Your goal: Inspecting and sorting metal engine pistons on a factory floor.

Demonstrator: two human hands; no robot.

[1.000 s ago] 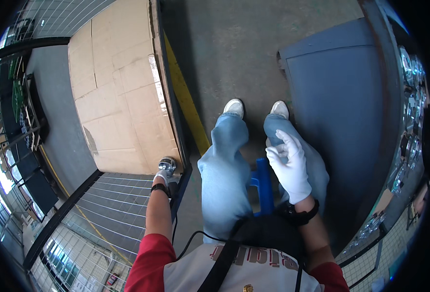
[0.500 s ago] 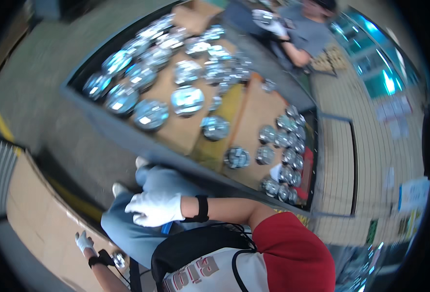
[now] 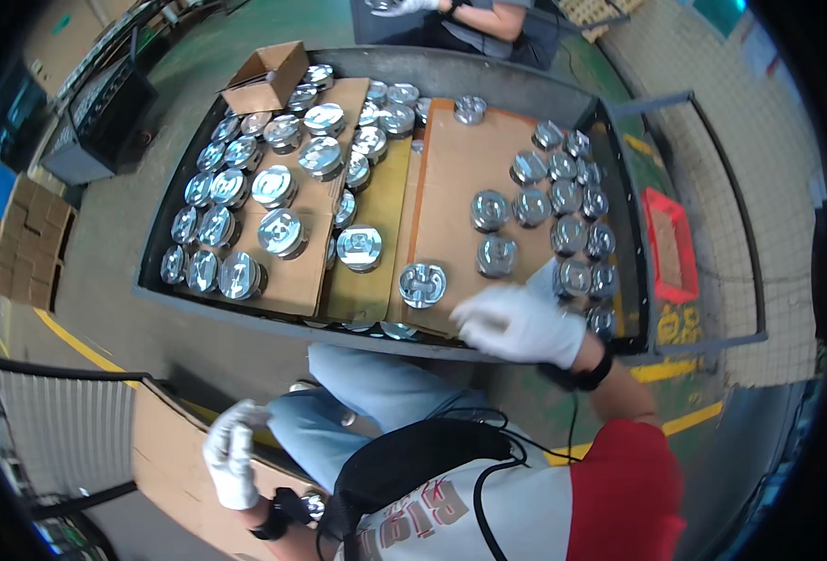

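Observation:
Shiny metal pistons stand in a large dark bin on cardboard sheets. My right hand (image 3: 523,327), in a white glove, hovers above the bin's near edge. Its fingers are loosely bent and apart, with nothing visible in them. The nearest piston (image 3: 423,285) lies just left of its fingertips, showing its hollow underside. My left hand (image 3: 233,455), also gloved, is raised at the lower left over a cardboard sheet (image 3: 175,449), fingers apart and holding nothing I can see. Close to my left wrist, a small shiny metal part (image 3: 314,505) is partly hidden.
Rows of pistons (image 3: 275,187) fill the bin's left side, with more pistons (image 3: 568,196) along the right. An open cardboard box (image 3: 268,77) sits at the far left corner. Beyond the bin's rim (image 3: 488,67), another person's gloved hand (image 3: 409,7) holds a piston. A red crate (image 3: 670,245) stands to the right.
The view has swung round toward the bin. My right hand has gone from over my lap to above the bin's near edge. My left hand has come up off the cardboard.

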